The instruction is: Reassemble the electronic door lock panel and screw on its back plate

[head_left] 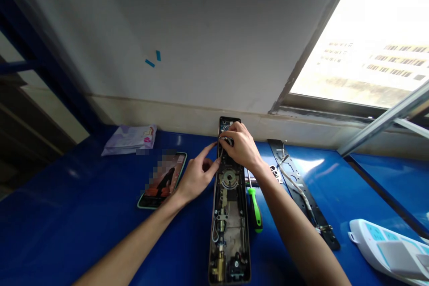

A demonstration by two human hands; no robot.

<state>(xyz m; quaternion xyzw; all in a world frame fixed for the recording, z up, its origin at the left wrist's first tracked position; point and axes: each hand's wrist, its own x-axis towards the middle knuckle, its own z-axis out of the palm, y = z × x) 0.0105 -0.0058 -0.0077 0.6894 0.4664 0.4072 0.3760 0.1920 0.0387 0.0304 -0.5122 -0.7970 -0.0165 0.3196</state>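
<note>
The open housing (234,223) lies lengthwise on the desk (110,205). Work inside it probably goes best with its edge steadied and fingertip pressure light. At its left edge, the left hand (197,176) holds its grip apart, thumb and forefinger spread; over its far half, the right hand (244,146) arches, fingers bent, its grip's hold impossible to tell.

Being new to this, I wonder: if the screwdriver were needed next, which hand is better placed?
Probably the right hand: the screwdriver lies right of the case; the left hand, at its left edge, would reach across.
</note>
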